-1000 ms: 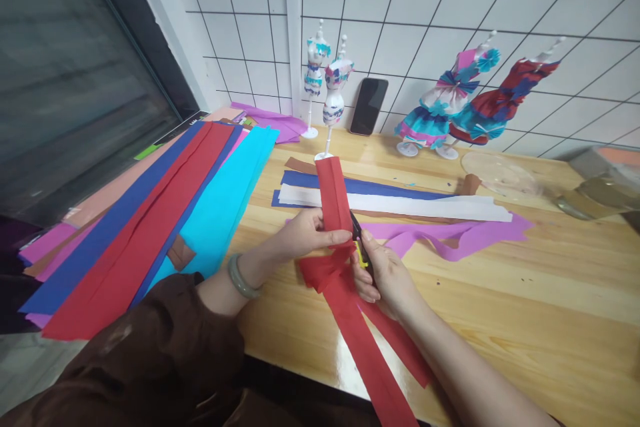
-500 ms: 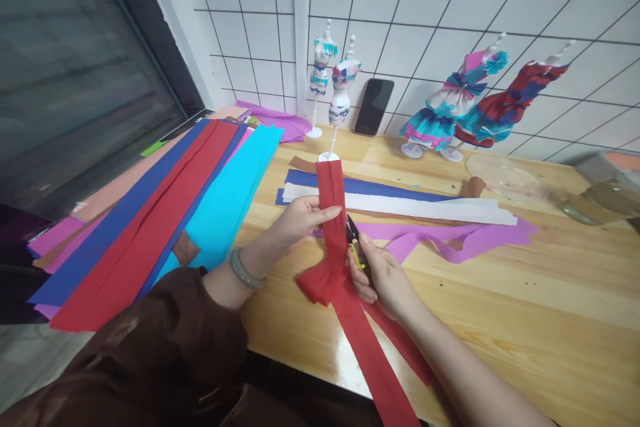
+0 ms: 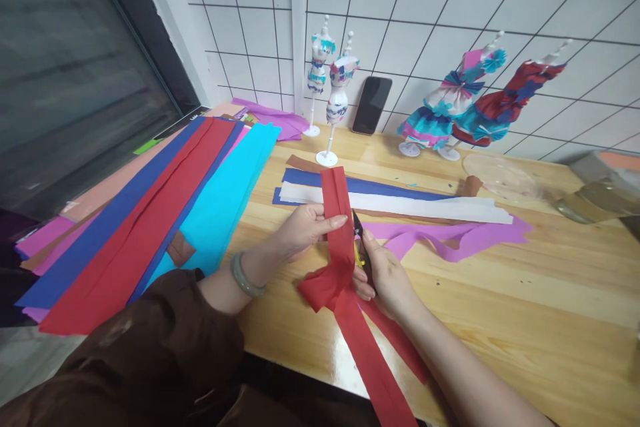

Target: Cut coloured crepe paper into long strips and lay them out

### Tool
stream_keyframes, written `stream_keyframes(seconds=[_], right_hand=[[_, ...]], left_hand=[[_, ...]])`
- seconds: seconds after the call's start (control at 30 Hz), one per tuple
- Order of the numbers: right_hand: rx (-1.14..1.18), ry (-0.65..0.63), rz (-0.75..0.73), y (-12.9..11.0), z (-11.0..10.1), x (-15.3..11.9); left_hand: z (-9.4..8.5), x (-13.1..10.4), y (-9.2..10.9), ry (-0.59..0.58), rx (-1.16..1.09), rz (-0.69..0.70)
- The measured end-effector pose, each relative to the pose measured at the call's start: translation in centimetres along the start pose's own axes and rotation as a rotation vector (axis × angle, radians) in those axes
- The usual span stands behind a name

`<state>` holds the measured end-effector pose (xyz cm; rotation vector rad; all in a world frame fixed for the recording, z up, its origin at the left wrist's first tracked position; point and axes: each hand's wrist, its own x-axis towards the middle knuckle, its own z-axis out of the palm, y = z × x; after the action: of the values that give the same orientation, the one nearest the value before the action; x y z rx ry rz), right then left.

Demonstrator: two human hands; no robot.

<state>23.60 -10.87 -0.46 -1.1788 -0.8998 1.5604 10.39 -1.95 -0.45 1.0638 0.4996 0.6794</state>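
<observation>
My left hand (image 3: 309,230) pinches a folded strip of red crepe paper (image 3: 336,192) between thumb and fingers, holding it upright above the table. The rest of the strip bunches below and trails over the near table edge. In my right hand (image 3: 383,270) is a pair of small black thread snips (image 3: 357,230) with a yellow part at the middle. Their blades point up beside the strip's right edge; whether they touch the paper I cannot tell. Behind the strip lie flat blue (image 3: 357,184) and white (image 3: 425,205) paper strips, with a purple strip (image 3: 460,250) to the right.
Stacked coloured paper sheets (image 3: 165,213) cover the table's left side. Small dress-form stands (image 3: 327,158) rise by the tiled wall, two of them in paper dresses (image 3: 440,107). A phone (image 3: 373,105) leans there. A clear plastic piece (image 3: 500,175) and a tape roll (image 3: 587,200) sit right.
The red strip and both hands have shifted slightly right in view, and the snips sit a little away from the strip's edge. The whole view has moved slightly.
</observation>
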Motion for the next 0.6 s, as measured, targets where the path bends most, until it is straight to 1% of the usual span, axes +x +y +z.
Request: stream_keyframes(seconds=[0.3, 0.6], right_hand=[[-0.02, 0.025, 0.008, -0.2, 0.1, -0.09], [0.018, 0.042, 0.038, -0.02, 0.03, 0.04]], left_hand=[[-0.15, -0.01, -0.27, 0.023, -0.003, -0.006], [-0.16, 0.03, -0.3, 0.037, -0.001, -0.013]])
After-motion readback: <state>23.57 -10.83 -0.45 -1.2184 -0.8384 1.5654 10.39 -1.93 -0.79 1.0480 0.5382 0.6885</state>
